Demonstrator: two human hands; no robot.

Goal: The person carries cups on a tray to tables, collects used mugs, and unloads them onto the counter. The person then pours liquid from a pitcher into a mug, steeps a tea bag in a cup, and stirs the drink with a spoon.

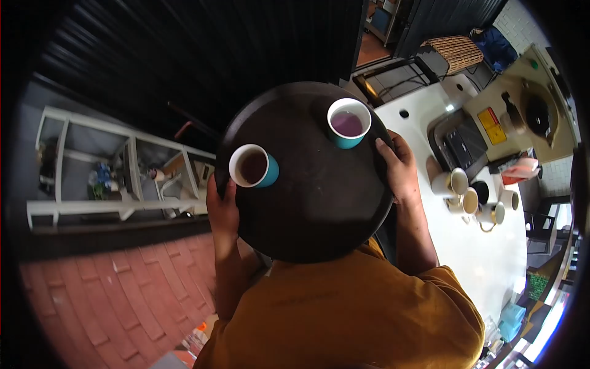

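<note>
By the left hand (223, 212) and the right hand (402, 169), a round black tray (307, 203) is clamped at opposite edges. On it, a brown-drink cup (269, 173) and a purple-drink cup (348, 142) (both 2-toned, teal outside, white within) are supported, well apart. Rightward, pale mugs (448, 182) are grouped on a white counter (461, 264).

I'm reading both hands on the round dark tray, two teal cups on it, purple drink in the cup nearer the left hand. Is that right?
Not quite: the head view shows the purple drink in the cup nearer the right hand, not the left hand. The rest stands: both hands on the round dark tray, two teal cups on it.
</note>
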